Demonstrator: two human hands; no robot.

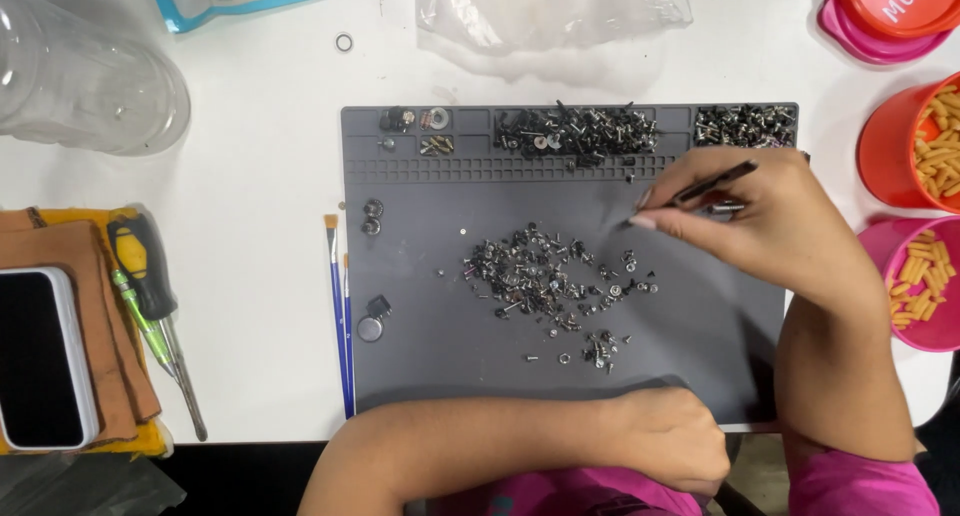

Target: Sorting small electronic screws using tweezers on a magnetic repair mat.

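Head view looks straight down on a white bench [270, 226] carrying a grey work mat [420, 376]. The right hand [770, 221] hovers over the mat's upper right area, its grip pinched narrow around a pair of dark tweezers [700, 188]. The tweezers' long axis runs from upper right to lower left, and the tips point down-left toward the loose pile of small screws [545, 276] at mid-mat. That pile lies below and to the left of the tips, near but apart from them. Whether the tips carry a screw cannot be told.

The left hand [675, 441] rests closed as a fist at the mat's near edge, holding nothing visible. The right hand is the nearer to the pile.

Count:
- two filled tray compartments along the mat's top edge, one with dark screws [580, 131], one with mixed screws [745, 124];
- two blue-handled brushes [338, 306] just beside the mat's left edge;
- one yellow-and-black screwdriver [145, 266] and one phone [40, 361] at far left;
- two cups of yellow pieces [920, 266] at far right.
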